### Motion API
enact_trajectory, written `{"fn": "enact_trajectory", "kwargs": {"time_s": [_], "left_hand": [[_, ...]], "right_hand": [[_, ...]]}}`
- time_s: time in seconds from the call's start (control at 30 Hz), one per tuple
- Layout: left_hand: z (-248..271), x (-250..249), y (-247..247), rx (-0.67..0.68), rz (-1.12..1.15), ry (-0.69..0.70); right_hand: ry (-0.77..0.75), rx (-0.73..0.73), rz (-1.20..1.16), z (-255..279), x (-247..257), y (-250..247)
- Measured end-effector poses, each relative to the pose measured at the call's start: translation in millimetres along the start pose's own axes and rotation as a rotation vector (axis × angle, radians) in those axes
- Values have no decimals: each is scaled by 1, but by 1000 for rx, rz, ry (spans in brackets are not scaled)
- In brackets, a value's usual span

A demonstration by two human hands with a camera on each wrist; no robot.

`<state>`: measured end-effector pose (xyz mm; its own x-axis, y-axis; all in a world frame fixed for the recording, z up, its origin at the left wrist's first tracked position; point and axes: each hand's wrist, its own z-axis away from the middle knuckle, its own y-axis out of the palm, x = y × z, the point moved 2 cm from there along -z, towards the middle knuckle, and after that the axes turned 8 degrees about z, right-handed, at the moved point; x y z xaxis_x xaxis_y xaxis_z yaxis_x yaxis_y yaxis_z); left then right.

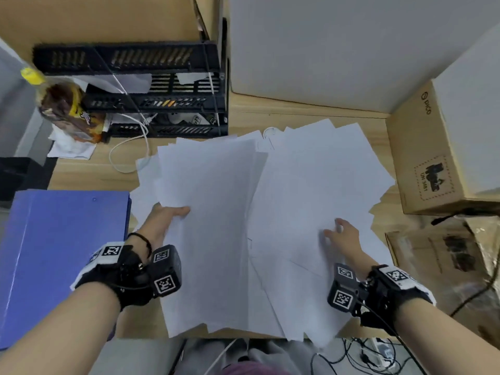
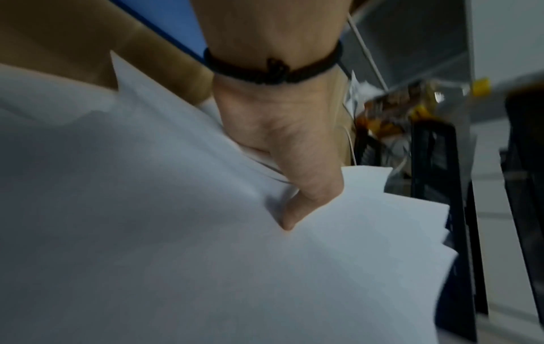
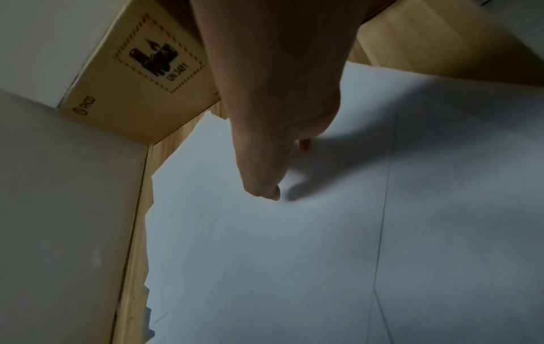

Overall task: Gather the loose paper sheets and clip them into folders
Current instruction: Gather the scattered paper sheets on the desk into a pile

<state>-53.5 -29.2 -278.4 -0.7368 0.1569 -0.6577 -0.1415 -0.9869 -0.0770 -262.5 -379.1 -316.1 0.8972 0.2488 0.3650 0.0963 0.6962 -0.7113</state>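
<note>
Paper sheets (image 1: 243, 212), fanned loosely over the worktop (image 1: 311, 112), long axes running away from the person. Left hand (image 1: 165, 220) pinches the near-left bundle, thumb on top, fingers beneath. Right hand (image 1: 343, 236), fingers relaxed, fingertips touching the right spread, which lies directly under it. Blue folder (image 1: 59, 253) lies just outboard of the left hand.

Head view evenly lit, soft overall, edges bowed by wide-angle lens; both wrist views dim, motion-blurred; right hand (image 3: 273, 111) shadows white sheets (image 3: 294, 256).
</note>
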Motion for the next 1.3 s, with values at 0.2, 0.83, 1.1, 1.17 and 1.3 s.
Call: {"fn": "enact_trajectory", "kwargs": {"time_s": [0.2,0.83,1.1,1.17,1.3], "left_hand": [[11,15,92,91,-179,-6],[8,44,56,-131,-307,-14],[13,55,71,-87,-294,-22],[14,54,73,-66,-300,-8],[15,55,74,-27,-305,16]], "right_hand": [[-40,145,-130,15,3,18],[-195,81,299,-36,37,5],[-167,128,155,-12,29,19],[-139,174,168,-10,23,18],[-152,210,73,-8,12,12]]}}
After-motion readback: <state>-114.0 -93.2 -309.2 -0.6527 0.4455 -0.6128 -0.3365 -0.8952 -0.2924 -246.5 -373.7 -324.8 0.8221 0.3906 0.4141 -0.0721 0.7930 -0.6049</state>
